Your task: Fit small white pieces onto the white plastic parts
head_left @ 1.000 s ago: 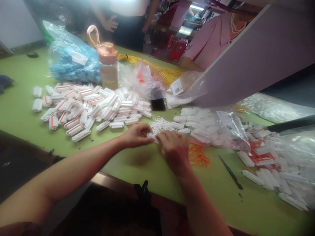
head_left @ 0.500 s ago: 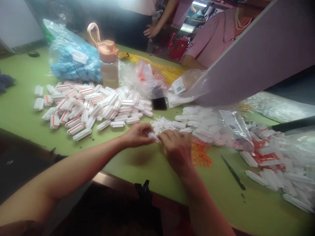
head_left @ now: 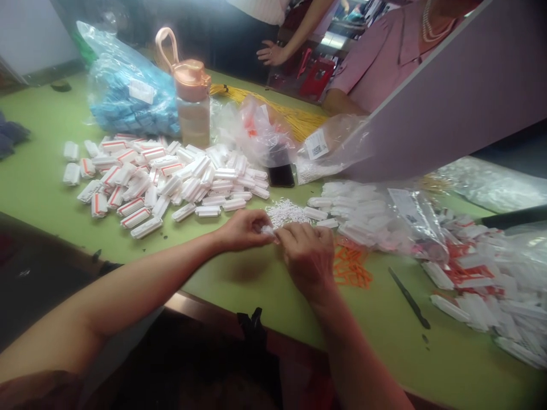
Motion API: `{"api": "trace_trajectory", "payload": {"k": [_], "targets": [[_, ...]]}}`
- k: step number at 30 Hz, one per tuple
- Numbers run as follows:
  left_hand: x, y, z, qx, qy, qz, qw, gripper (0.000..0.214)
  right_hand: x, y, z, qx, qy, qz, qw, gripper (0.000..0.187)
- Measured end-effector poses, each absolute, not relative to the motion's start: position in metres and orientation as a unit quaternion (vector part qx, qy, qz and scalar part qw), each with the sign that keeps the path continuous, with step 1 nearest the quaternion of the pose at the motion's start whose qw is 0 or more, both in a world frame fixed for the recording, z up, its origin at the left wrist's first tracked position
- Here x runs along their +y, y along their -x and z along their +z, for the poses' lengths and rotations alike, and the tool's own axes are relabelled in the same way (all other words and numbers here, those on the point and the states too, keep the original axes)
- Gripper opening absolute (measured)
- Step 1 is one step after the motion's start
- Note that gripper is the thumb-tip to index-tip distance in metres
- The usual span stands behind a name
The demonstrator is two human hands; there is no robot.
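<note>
Between my two hands is a small white plastic part (head_left: 267, 230), mostly covered by fingers. My left hand (head_left: 245, 229) is closed on its left end, thumb and fingers pinched together. On its other side my right hand (head_left: 306, 250) presses with bent fingers; whether a second small piece sits in that pinch is hidden. Just beyond the hands lies a heap of tiny white pieces (head_left: 286, 213). Thin orange strips (head_left: 354, 266) are piled right of my right hand. To the left spreads a big pile of white plastic housings (head_left: 171, 176), some with a red-orange stripe.
A bottle (head_left: 193, 105) stands beside a bag of blue parts (head_left: 132, 97). Behind are a phone (head_left: 282, 175), clear bags (head_left: 318, 151) and yellow wires (head_left: 294, 117). At right lie a dark knife-like tool (head_left: 409, 297) and more white housings (head_left: 474, 307). Two people are across the table.
The view has shifted slightly, so the table's contents sit a little further right. Both hands keep their hold on the white part, with only a slight change of finger position.
</note>
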State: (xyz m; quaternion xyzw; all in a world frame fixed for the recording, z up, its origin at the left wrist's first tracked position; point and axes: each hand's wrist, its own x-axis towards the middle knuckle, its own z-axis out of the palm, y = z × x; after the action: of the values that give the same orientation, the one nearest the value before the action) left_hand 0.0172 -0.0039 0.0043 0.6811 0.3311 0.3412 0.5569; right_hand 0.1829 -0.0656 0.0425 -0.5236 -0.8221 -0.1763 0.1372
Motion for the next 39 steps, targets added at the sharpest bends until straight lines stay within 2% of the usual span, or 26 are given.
{"api": "trace_trajectory", "payload": {"k": [5,11,14,19,22,25,29,32,34,37,39], "targets": [[-0.002,-0.017,-0.001,0.306,-0.623,0.346,0.631,0.032,-0.066,-0.192,0.04,-0.82,0.535,-0.062,0.193,0.022],[0.0,-0.014,-0.003,0.309,-0.561,0.363,0.677,0.037,-0.065,-0.203,0.041,-0.78,0.538,0.096,0.305,0.03],[0.0,-0.014,-0.002,0.316,-0.554,0.359,0.681,0.038,-0.066,-0.204,0.043,-0.772,0.541,0.078,0.324,0.03],[0.0,-0.014,0.0,0.31,-0.552,0.371,0.679,0.034,-0.067,-0.197,0.042,-0.81,0.537,-0.006,0.236,0.029],[-0.001,-0.013,0.0,0.302,-0.542,0.375,0.689,0.033,-0.068,-0.19,0.04,-0.811,0.541,-0.027,0.219,0.03],[-0.001,-0.012,0.0,0.29,-0.522,0.384,0.705,0.034,-0.068,-0.186,0.038,-0.801,0.546,-0.007,0.246,0.031],[-0.001,-0.012,-0.002,0.287,-0.521,0.387,0.705,0.037,-0.064,-0.194,0.037,-0.764,0.542,0.108,0.334,0.03],[0.001,-0.014,-0.003,0.318,-0.51,0.413,0.685,0.04,-0.059,-0.208,0.036,-0.711,0.577,0.139,0.379,0.027],[0.002,-0.015,-0.003,0.335,-0.495,0.429,0.677,0.04,-0.056,-0.217,0.036,-0.71,0.609,0.138,0.327,0.023],[0.003,-0.015,-0.002,0.335,-0.479,0.446,0.678,0.039,-0.056,-0.22,0.034,-0.734,0.639,0.12,0.197,0.016],[0.003,-0.015,-0.002,0.331,-0.481,0.448,0.677,0.04,-0.058,-0.218,0.032,-0.737,0.651,0.094,0.157,0.014]]}}
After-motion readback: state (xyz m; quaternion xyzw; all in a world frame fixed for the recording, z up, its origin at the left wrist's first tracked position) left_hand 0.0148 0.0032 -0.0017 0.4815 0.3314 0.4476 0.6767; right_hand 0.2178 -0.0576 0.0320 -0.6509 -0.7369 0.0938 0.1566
